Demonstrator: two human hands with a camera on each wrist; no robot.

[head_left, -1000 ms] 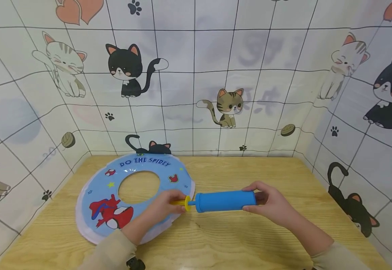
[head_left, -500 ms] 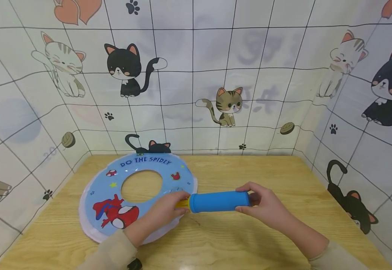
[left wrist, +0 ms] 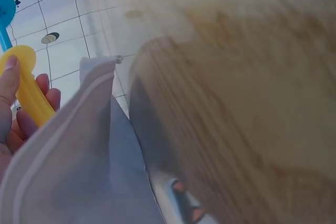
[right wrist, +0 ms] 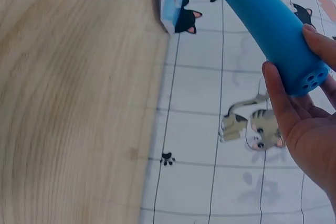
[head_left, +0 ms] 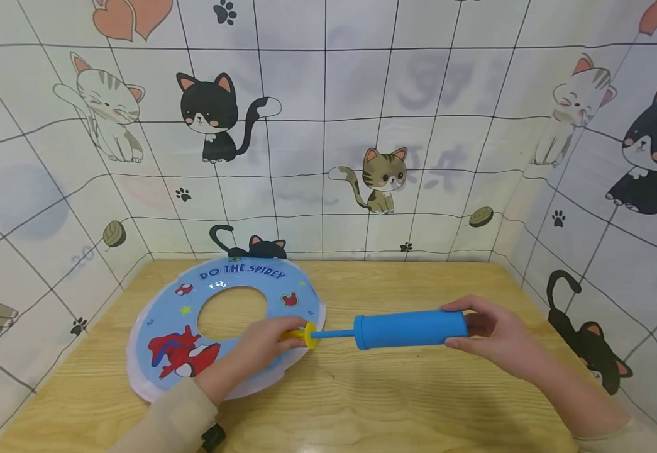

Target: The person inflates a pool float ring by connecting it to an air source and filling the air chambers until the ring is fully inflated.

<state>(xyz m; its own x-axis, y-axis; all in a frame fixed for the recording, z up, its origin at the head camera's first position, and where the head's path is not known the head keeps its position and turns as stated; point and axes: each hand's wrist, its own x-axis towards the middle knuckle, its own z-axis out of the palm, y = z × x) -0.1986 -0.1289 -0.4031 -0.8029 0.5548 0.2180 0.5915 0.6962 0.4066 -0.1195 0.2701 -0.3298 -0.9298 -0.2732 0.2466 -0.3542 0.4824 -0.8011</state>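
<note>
L hand [head_left: 260,345]: grasping the yellow handle [head_left: 310,335] of the pump; L wrist view has the thumb up against the handle's round flange, other fingers curled behind.
R hand [head_left: 495,333]: grasping the far-R end of the blue barrel [head_left: 410,329], thumb on one side, fingers on the other.
Pump: held in the air above the table [head_left: 407,390], btwn the two hands, approx. level, R end a touch higher in head view; handle to L, barrel to R.
Rod [head_left: 336,334]: thin, blue, a good length bare btwn handle & barrel.
Barrel end: R wrist view shows small round holes in the end face, next to R hand's fingers.
Ring [head_left: 164,308]: light-blue swim ring w/ pale rim, on L part of table; "DO THE SPIDEY" along far side, red-&-blue Spidey fig. near side, wood visible thru the hole. L hand & forearm overlap its near-R part in head view; can't tell if they touch it.
Table: light wood grain, back edge up against the wall.
Wall [head_left: 300,126]: white sheeting w/ black grid, printed cats, paw marks, yarn balls, hearts; runs along back & both sides.
Sleeves [head_left: 172,412]: beige, both arms; small dark item by L cuff, too little seen to ID.
</note>
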